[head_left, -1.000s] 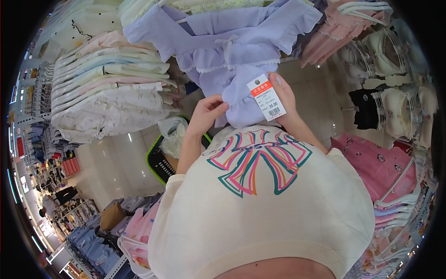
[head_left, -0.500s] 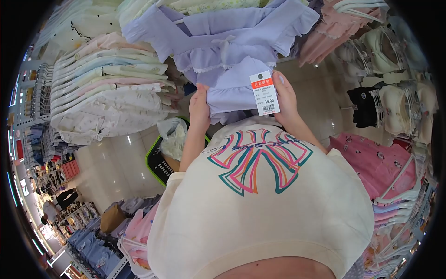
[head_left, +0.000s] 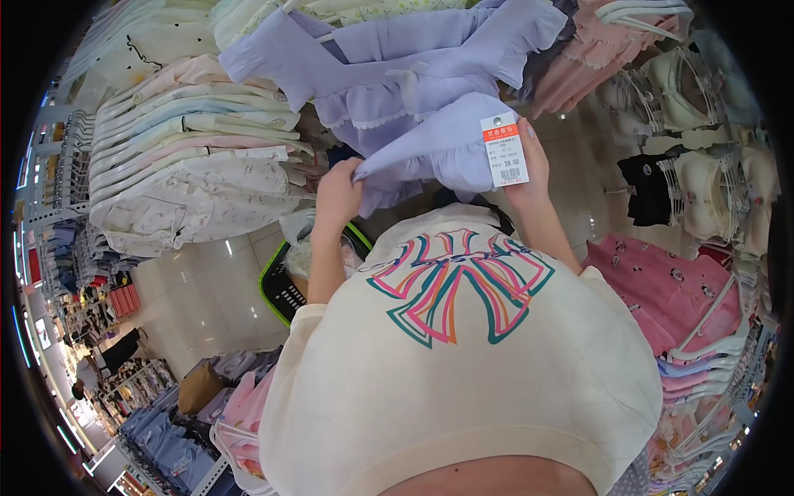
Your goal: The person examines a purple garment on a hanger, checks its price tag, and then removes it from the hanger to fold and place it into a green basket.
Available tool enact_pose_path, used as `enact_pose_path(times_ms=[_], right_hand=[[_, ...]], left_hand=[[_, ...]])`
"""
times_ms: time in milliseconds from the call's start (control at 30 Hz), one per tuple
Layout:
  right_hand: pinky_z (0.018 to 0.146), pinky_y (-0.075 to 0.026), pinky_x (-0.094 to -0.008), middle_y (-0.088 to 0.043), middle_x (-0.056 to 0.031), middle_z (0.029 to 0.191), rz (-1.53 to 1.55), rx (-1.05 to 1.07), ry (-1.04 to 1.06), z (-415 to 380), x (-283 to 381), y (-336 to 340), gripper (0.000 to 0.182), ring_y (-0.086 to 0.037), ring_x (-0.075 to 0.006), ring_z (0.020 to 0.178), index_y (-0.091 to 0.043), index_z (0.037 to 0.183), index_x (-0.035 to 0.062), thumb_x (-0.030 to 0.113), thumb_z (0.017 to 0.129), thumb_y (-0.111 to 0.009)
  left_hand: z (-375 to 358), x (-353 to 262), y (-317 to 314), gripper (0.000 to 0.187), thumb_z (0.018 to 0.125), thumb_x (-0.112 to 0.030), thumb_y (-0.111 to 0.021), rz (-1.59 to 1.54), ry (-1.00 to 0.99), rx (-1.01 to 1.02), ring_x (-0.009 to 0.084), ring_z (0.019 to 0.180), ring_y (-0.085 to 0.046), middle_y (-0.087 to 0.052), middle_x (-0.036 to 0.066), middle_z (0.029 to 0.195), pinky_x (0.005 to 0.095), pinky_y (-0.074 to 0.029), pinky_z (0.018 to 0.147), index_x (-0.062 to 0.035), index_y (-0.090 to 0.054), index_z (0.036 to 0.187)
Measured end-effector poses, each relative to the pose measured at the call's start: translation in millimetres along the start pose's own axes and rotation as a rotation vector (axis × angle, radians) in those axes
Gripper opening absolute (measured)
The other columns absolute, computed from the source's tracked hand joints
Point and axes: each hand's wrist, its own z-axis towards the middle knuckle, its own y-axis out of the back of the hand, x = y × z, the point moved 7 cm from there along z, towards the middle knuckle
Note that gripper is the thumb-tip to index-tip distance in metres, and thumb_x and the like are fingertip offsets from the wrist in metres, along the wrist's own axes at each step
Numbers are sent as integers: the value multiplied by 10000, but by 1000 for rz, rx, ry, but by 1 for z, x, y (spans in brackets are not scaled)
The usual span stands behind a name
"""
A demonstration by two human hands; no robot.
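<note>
The tag [head_left: 505,152] (fine print [head_left: 502,155] illegible) probably partly hides the right hand [head_left: 536,174].

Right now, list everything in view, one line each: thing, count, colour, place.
Lilac dress: one, lilac, top centre, between the hands
Price tag: one, white and red-orange, at the right hand
Hanging clothes: many, mostly pale, upper left
Ruffled clothes: several, pink, upper right
Bras: several, mostly cream, right
Printed garment: one, pink, lower right
Hangers: several, white, right edge
Basket: one, black with green rim, below the left hand
Folded clothes: uncounted, blue, lower left
Floor: one, pale, left of basket
Far-left stock: too small to count
Shirt: one, cream, worn
Left hand: one, gripping lilac cloth
Right hand: one, holding cloth beside the tag
</note>
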Motion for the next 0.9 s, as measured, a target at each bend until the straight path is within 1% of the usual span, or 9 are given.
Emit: enact_pose_path(times_ms=[67, 167, 200, 433, 500, 567, 600, 800, 900], right_hand=[[672, -469, -250, -570, -24, 847, -4, -28, 13, 3, 0, 6, 207, -571, -108, 770, -508, 963, 70, 250, 864, -482], [691, -469, -260, -576, -39, 876, 51, -96, 2, 4, 2, 14, 228, -572, -129, 797, -511, 985, 60, 250, 864, -478], [709, -470, -274, -584, -54, 917, 81, -63, 5, 6, 3, 15, 253, -575, -149, 816, -516, 1012, 47, 250, 869, -465], [752, -455, -300, -577, -66, 944, 162, -27, -82, 10, -4, 19, 266, -566, -167, 862, -511, 1011, 38, 258, 869, -460], [798, -446, -304, -579, -85, 981, 197, 67, -96, 14, -6, 16, 269, -558, -184, 916, -507, 1045, 24, 223, 879, -434], [825, -425, -306, -571, -90, 1004, 153, -29, -69, 18, -7, 18, 280, -547, -180, 936, -488, 1075, 9, 200, 876, -438], [838, -415, -307, -566, -93, 1015, 131, -76, -54, 19, -6, 17, 288, -541, -177, 946, -479, 1089, 2, 189, 874, -440], [944, -299, -320, -398, -142, 1235, -614, -130, 208, 26, 7, 12, 621, -400, -225, 1130, -283, 1273, -15, 211, 784, -591], [992, -211, -380, -271, -190, 1314, -1463, 159, 686, 8, 13, -34, 814, -258, -295, 1223, -208, 1312, 20, 278, 699, -677]], left_hand=[[0, 6, 11, 200, 708, -100, -601, -187, 158, -38, 227, 650, -541, -580, 109, 742, 287, -415, 622, -25, -578, 892], [4, 20, 16, 177, 742, -107, -594, -450, 105, -110, 112, 601, -505, -591, 50, 694, 236, -396, 574, -11, -593, 891], [2, 20, 18, 170, 770, -126, -588, -540, 171, -63, 46, 635, -474, -578, -2, 697, 206, -383, 566, 18, -602, 859], [-1, 21, 1, 279, 844, -234, -515, -1094, 332, 15, 40, 609, -482, -584, -4, 684, 198, -382, 556, 13, -627, 778], [-6, 13, -3, 266, 820, -235, -529, -1268, 440, 32, 81, 684, -540, -606, 36, 784, 225, -413, 625, 19, -607, 836], [-10, 7, -9, 279, 792, -213, -553, -1431, 557, 25, 111, 758, -563, -607, 69, 872, 244, -427, 684, 34, -581, 920], [-11, 0, -8, 304, 770, -196, -569, -1477, 501, 67, 124, 795, -561, -596, 81, 912, 255, -426, 714, 37, -555, 964], [-16, -40, -6, 502, 665, -78, -635, -1675, 156, 132, 183, 880, -559, -555, 115, 1013, 306, -431, 799, 50, -443, 1111], [-18, -66, -11, 468, 684, -44, -612, -1733, 109, 161, 189, 854, -571, -554, 118, 987, 301, -455, 759, 48, -438, 1109]])
